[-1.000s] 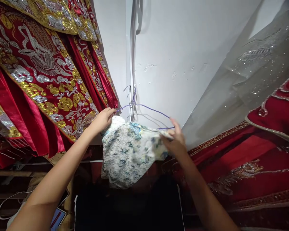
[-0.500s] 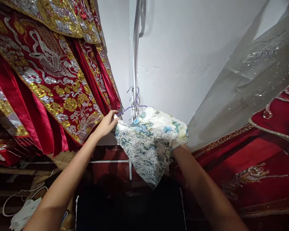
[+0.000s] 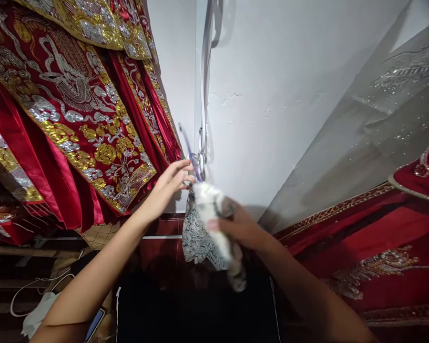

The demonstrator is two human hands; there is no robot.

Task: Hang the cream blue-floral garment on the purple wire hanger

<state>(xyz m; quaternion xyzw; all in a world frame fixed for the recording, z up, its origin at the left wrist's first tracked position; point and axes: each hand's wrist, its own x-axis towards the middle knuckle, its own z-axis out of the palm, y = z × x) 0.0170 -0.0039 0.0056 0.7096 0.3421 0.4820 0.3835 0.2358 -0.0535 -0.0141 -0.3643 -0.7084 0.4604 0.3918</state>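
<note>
A short-sleeved floral blouse (image 3: 200, 236) hangs in front of me, turned side-on, its white upper part (image 3: 209, 197) smeared by motion. A thin purple clothes hanger (image 3: 190, 151) sticks up tilted from its top, the lower part hidden in the cloth. My right hand (image 3: 236, 221) grips the white cloth at the blouse's right side, thumb toward me. To the left of the hanger, my left hand (image 3: 173, 180) has its fingers apart, the tips close to the hanger and collar. Whether those fingertips touch it, I cannot tell.
Red garments with gold and silver embroidery (image 3: 103, 133) hang on the left. A white wall (image 3: 257, 95) and a pale curved rail (image 3: 205, 71) stand ahead. Sheer sparkly fabric (image 3: 389, 114) and a red beaded garment (image 3: 375, 238) are at right. A white bag (image 3: 39, 314) lies lower left.
The blouse and hanger have swung from facing me to side-on. My right hand has come out from behind the cloth and grips it outside. My left hand has come off the left shoulder.
</note>
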